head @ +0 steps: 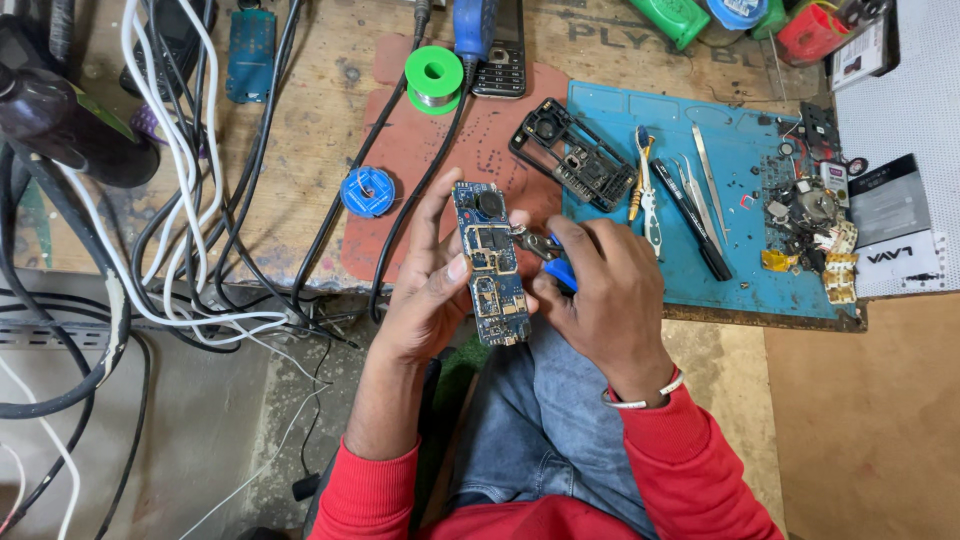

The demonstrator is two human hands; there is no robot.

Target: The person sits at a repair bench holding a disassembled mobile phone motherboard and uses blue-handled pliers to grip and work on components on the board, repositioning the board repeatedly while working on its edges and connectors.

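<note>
Surface of worn wood beyond the fingers, blue mat ahead of the right hand. Left hand curled, fingers pinching blue circuit board upright over the lap. Right fingers pressed around small blue-handled pliers, tips touching the board's edge. Black phone frame just beyond, green solder spool farther off.

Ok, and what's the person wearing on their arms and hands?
Both hands are bare, no gloves. The left hand has a red sleeve pushed up the forearm. The right hand has a red sleeve reaching the wrist, with a thin silver bangle.
</note>
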